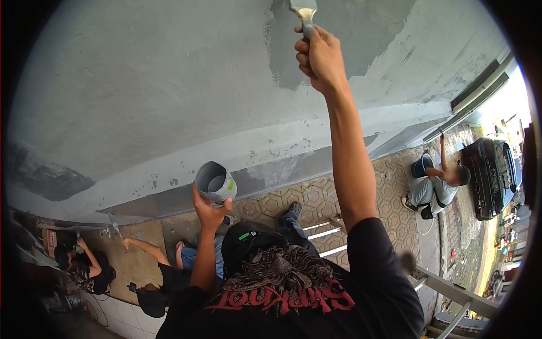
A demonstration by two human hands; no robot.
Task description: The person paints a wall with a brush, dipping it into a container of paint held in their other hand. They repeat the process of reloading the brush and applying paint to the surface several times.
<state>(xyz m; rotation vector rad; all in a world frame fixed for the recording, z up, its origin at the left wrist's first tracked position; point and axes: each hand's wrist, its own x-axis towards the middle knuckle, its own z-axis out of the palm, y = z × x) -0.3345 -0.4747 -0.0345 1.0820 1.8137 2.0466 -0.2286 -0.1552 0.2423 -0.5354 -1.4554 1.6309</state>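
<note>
My right hand [323, 59], arm stretched up, is closed round the handle of a paintbrush [306, 13]. Its head is at the top edge of the view, against a darker grey painted patch [350, 39] on the wall [158, 79]. Lower down, my left hand [210, 213] grips a cut plastic paint tub [226, 186] from below, fingers and thumb round its sides. Grey coats the inside of the tub, and a green mark shows on its outer wall.
A metal ladder [451, 291] stands beneath me, above patterned paving [387, 181]. At right, a person [446, 183] crouches by a dark blue bucket [422, 165], with a parked car [490, 178] beyond. Two people [155, 291] [93, 268] reach toward the wall at lower left.
</note>
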